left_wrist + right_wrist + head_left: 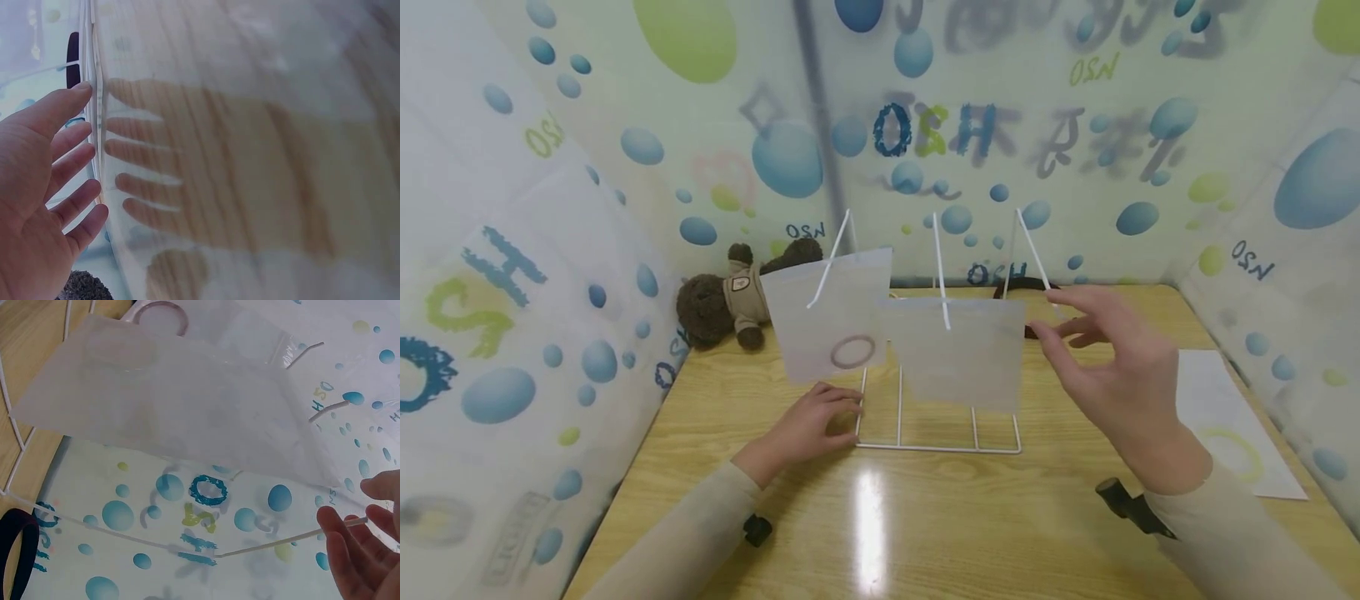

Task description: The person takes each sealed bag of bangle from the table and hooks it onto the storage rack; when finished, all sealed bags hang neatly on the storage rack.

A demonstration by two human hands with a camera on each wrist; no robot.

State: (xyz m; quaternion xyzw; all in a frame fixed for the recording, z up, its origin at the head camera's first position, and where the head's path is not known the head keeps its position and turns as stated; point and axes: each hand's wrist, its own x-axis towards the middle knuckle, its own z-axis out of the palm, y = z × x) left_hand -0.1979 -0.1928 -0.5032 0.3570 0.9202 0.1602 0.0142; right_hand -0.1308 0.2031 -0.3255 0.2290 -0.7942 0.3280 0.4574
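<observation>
Left grip, right grip: both released. Rack, one; prongs, three, long axes back-to-front, tips toward near side; plastic bags, two.

Left hand, one: we list fingers loosely extended, slightly spread, thumb apart from them; sleeved left forearm behind. Right hand, one: we list fingers bent, thumb apart from index fingertip; sleeved right forearm behind the fingers.

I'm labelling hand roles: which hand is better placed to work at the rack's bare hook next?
Probably the right hand: it is beside the bare hook, while the left hand is low at the rack base.
</observation>
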